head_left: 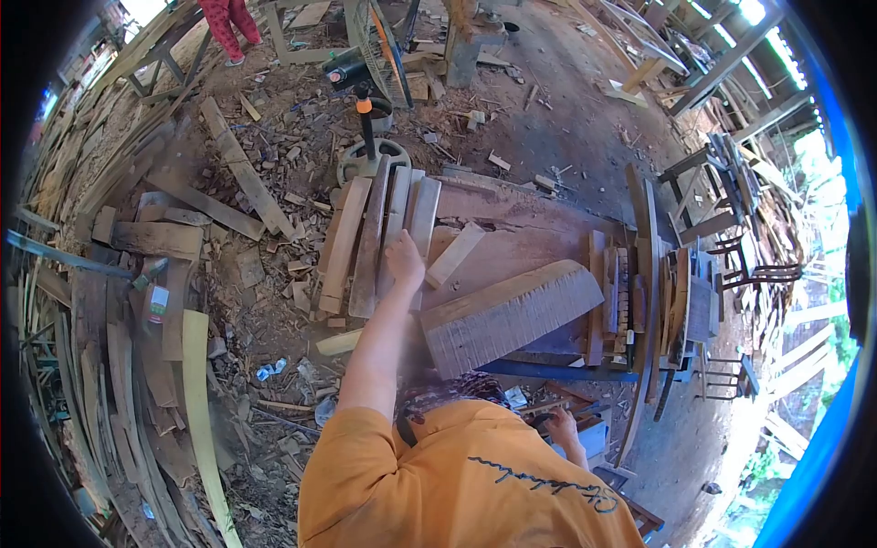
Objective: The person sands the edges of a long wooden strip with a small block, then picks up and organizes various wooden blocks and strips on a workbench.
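Observation:
My left hand reaches forward, its fingers closed on a narrow wooden strip, one of several lying side by side. Just right of it a short board rests on a wide reddish-brown plank. A thick wooden block with a rough, grooved side lies at an angle nearer my body. Low on the right, my right hand is beside my torso, closed round a small dark thing that I cannot make out.
A fan-like stand with a round base is beyond the strips. Timber is stacked at the left and right. Wood scraps litter the floor. A person's red-trousered legs show at the upper left. Chairs are far right.

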Tool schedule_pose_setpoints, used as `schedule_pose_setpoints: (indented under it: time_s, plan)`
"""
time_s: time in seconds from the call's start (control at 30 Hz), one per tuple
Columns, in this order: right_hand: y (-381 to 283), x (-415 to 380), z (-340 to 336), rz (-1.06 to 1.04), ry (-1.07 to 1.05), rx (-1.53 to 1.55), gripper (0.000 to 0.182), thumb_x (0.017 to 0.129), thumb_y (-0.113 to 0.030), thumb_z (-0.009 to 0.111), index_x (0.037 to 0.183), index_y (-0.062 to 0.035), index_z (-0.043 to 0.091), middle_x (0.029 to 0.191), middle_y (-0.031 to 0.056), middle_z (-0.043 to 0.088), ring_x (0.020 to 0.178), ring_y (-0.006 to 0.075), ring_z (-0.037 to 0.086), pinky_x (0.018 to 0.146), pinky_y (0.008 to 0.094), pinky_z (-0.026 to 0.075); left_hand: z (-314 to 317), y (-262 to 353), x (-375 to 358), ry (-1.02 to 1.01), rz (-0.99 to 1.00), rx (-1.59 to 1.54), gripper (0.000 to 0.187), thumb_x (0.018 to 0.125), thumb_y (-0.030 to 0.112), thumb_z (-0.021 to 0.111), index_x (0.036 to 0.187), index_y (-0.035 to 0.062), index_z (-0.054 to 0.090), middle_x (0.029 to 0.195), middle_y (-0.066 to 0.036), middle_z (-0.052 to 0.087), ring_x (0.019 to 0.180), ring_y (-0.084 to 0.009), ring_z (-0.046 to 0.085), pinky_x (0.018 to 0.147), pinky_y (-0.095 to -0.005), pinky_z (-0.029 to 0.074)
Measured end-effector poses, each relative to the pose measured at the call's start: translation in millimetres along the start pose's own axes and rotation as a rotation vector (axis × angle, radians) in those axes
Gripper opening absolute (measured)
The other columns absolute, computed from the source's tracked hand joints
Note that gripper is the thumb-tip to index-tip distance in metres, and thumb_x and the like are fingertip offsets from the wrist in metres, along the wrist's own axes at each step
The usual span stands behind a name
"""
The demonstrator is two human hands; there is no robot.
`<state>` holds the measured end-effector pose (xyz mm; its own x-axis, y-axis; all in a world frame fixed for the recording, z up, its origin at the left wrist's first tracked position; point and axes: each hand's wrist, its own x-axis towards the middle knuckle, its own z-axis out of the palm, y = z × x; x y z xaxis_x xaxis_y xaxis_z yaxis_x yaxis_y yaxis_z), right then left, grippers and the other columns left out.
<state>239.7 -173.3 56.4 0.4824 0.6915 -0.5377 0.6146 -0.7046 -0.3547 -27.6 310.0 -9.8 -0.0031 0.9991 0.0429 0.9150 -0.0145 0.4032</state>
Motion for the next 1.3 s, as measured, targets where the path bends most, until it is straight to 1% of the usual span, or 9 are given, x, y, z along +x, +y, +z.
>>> schedule_pose_setpoints:
  time_s: [0.5, 0.57, 0.67, 0.8, 0.87, 0.93, 1.03, 1.17, 1.3]
  plan:
    - [-14, 16, -28, -0.072, 0.075, 0.070, 0.033, 0.082, -0.015, 0.070, 0.114, -0.0044, 0.065, 0.106, 0.0233, 0.059, 0.092, 0.0355, 0.063, 0.082, 0.0434, 0.052, -28, -21, 30, -0.107, -0.257, -0.659, 0.034, 0.085, 0.020, 0.069, 0.113, 0.0012, 0.067, 0.103, -0.021, 0.071, 0.097, -0.0330, 0.069, 0.084, -0.0414, 0.053]
    - [-20, 25, -33, -0.153, 0.149, 0.051, 0.034, 0.083, -0.012, 0.071, 0.115, -0.0037, 0.064, 0.104, 0.0215, 0.059, 0.091, 0.0339, 0.063, 0.081, 0.0421, 0.051, -53, -24, 28, -0.012, -0.176, -0.782, 0.032, 0.087, 0.019, 0.072, 0.114, 0.0013, 0.067, 0.094, -0.011, 0.072, 0.086, -0.0189, 0.068, 0.077, -0.0330, 0.052]
    - [-67, 30, -56, -0.211, 0.139, 0.106, 0.033, 0.083, -0.010, 0.070, 0.115, -0.0031, 0.063, 0.102, 0.0198, 0.060, 0.092, 0.0336, 0.063, 0.082, 0.0404, 0.051, -114, -1, -5, -0.042, -0.055, -0.906, 0.028, 0.090, 0.015, 0.069, 0.114, 0.0007, 0.067, 0.093, -0.010, 0.071, 0.081, -0.0168, 0.065, 0.074, -0.0315, 0.052]
    - [-114, 53, -63, -0.351, 0.104, 0.295, 0.025, 0.090, -0.007, 0.066, 0.115, -0.0032, 0.063, 0.096, 0.0106, 0.064, 0.078, 0.0196, 0.065, 0.070, 0.0324, 0.053, -129, 27, -66, -0.045, 0.287, -0.858, 0.023, 0.089, 0.016, 0.069, 0.112, 0.0081, 0.068, 0.090, -0.010, 0.067, 0.082, -0.0247, 0.063, 0.074, -0.0370, 0.050]
    - [-121, 69, -62, -0.251, -0.036, 0.455, 0.029, 0.097, -0.019, 0.062, 0.123, -0.0073, 0.060, 0.096, 0.0075, 0.063, 0.082, 0.0161, 0.064, 0.072, 0.0304, 0.053, -136, 42, -95, 0.046, 0.570, -0.735, 0.026, 0.086, 0.013, 0.069, 0.112, 0.0115, 0.068, 0.082, -0.008, 0.061, 0.077, -0.0252, 0.059, 0.071, -0.0374, 0.048]
    - [-134, 81, -68, -0.055, -0.282, 1.198, 0.048, 0.098, -0.044, 0.057, 0.131, -0.0097, 0.054, 0.103, 0.0107, 0.064, 0.094, 0.0237, 0.065, 0.079, 0.0387, 0.054, -126, 50, -115, 0.008, 0.707, -0.681, 0.031, 0.084, 0.009, 0.069, 0.115, 0.0136, 0.068, 0.086, -0.007, 0.061, 0.081, -0.0242, 0.059, 0.074, -0.0370, 0.048]
    - [-154, 82, -88, -0.054, -0.489, 1.733, 0.069, 0.093, -0.065, 0.048, 0.143, -0.0170, 0.045, 0.119, 0.0176, 0.061, 0.106, 0.0330, 0.061, 0.082, 0.0479, 0.054, -119, 58, -143, -0.055, 0.900, -0.606, 0.041, 0.081, 0.007, 0.068, 0.121, 0.0165, 0.066, 0.097, -0.006, 0.059, 0.092, -0.0242, 0.058, 0.082, -0.0391, 0.047]
    - [-178, 64, -109, -0.238, -0.644, 2.047, 0.084, 0.087, -0.074, 0.048, 0.152, -0.0216, 0.035, 0.141, 0.0224, 0.051, 0.123, 0.0479, 0.050, 0.087, 0.0564, 0.052, -102, 73, -170, -0.104, 0.934, -0.675, 0.042, 0.080, 0.009, 0.065, 0.121, 0.0155, 0.065, 0.113, -0.009, 0.058, 0.108, -0.0295, 0.055, 0.092, -0.0448, 0.044]
    - [-192, 54, -121, -0.221, -0.525, 1.989, 0.091, 0.084, -0.079, 0.046, 0.149, -0.0156, 0.040, 0.134, 0.0158, 0.057, 0.117, 0.0419, 0.057, 0.088, 0.0578, 0.052, -98, 79, -181, -0.095, 0.922, -0.653, 0.035, 0.083, 0.011, 0.065, 0.118, 0.0135, 0.065, 0.117, -0.011, 0.059, 0.112, -0.0319, 0.054, 0.094, -0.0452, 0.044]
